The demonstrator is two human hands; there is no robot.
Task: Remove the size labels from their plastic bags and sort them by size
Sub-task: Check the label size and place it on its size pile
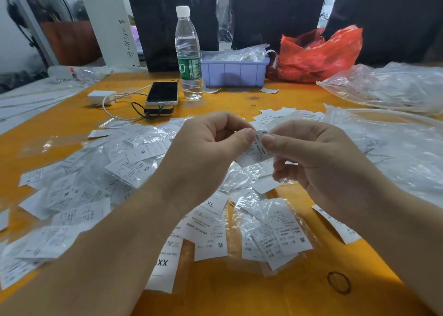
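Fingers (249, 133) pinch label (260, 148), long axis diagonal.

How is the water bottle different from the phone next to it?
The water bottle stands upright; the phone lies flat. The bottle is see-through with a white cap and green label; the phone is dark with a cable plugged in. Both are on the orange table.

At the back of the orange surface (239, 289) we see a clear water bottle (188, 54) standing upright with its white cap on. Just left of it a dark phone (162, 93) lies on a black power bank (160, 111), near a white charger (102, 97). A red plastic bag (321, 54) slumps beside a lilac tray (236, 72).
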